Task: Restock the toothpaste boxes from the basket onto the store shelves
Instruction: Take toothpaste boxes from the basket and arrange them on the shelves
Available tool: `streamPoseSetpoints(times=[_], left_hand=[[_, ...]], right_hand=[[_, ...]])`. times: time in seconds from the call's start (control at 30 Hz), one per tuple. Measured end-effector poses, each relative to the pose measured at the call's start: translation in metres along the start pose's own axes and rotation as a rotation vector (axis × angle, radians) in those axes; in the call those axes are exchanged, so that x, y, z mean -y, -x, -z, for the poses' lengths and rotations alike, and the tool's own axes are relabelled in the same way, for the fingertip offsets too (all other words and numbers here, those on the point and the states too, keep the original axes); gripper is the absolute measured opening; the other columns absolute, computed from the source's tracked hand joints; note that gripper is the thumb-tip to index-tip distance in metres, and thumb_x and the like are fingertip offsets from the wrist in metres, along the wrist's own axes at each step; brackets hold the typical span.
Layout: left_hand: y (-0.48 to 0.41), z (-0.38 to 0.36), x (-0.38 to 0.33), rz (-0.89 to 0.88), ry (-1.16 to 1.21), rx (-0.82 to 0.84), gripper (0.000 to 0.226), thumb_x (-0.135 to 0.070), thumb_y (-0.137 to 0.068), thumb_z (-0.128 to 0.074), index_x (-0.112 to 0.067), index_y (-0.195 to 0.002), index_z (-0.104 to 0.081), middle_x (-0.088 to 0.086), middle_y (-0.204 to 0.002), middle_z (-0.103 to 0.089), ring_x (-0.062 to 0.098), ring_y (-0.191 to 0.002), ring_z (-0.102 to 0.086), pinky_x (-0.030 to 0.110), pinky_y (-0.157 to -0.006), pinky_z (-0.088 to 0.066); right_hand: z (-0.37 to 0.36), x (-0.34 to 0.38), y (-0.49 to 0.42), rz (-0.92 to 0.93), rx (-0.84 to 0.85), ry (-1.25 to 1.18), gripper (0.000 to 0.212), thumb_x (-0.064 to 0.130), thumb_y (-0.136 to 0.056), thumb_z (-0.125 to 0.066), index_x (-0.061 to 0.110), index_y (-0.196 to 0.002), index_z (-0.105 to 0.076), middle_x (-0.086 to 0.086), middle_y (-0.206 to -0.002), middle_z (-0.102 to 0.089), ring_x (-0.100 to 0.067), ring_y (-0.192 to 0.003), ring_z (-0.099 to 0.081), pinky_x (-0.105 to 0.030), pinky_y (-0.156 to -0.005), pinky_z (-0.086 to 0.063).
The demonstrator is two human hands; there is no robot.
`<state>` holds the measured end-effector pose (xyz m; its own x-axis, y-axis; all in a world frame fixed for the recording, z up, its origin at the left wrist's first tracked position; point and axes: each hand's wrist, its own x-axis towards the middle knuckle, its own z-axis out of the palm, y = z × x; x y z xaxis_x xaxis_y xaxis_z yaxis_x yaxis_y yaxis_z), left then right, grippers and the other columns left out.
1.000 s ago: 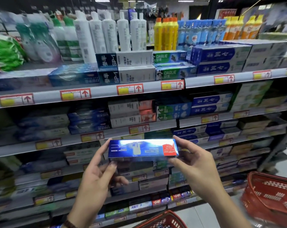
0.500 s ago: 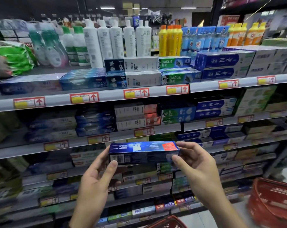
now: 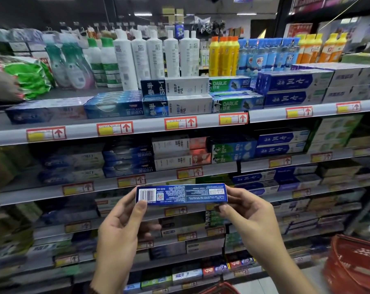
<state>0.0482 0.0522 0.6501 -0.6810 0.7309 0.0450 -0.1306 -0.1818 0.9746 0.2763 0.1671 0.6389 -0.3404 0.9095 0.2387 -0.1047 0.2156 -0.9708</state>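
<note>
Down low on my right sits a red basket (image 3: 353, 266). My left grip (image 3: 118, 234) and my right grip (image 3: 249, 221) each pinch one end of a blue toothpaste box (image 3: 182, 194). The box is held flat in the air between them, with the barcode side facing me, in front of the shelves (image 3: 201, 122). Stacked boxes (image 3: 177, 107) fill the shelves. Behind them on the top shelf stand white bottles (image 3: 141, 58) and yellow bottles (image 3: 222, 56).
</note>
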Motion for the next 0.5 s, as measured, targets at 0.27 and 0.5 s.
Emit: streamPoseSetpoints(times=[0.27, 0.5], left_hand=[[-0.004, 0.011, 0.004, -0.035, -0.084, 0.017, 0.038, -0.035, -0.083, -0.071, -0.038, -0.121, -0.071, -0.001, -0.103, -0.08, 0.035, -0.077, -0.077, 0.044, -0.077, -0.057], [-0.004, 0.015, 0.008, -0.002, -0.087, -0.012, 0.026, -0.026, -0.094, -0.068, -0.035, -0.119, -0.07, -0.002, -0.102, -0.081, 0.026, -0.071, -0.074, 0.039, -0.069, -0.056]], right_hand=[[-0.005, 0.003, -0.001, -0.015, -0.056, 0.015, 0.031, 0.005, -0.096, -0.073, 0.02, -0.123, -0.076, -0.002, -0.103, -0.081, -0.023, -0.092, -0.078, -0.031, -0.076, -0.064], [-0.008, 0.003, -0.001, -0.017, -0.073, 0.034, 0.033, 0.008, -0.094, -0.077, 0.028, -0.12, -0.076, -0.001, -0.093, -0.08, -0.023, -0.083, -0.077, -0.032, -0.074, -0.064]])
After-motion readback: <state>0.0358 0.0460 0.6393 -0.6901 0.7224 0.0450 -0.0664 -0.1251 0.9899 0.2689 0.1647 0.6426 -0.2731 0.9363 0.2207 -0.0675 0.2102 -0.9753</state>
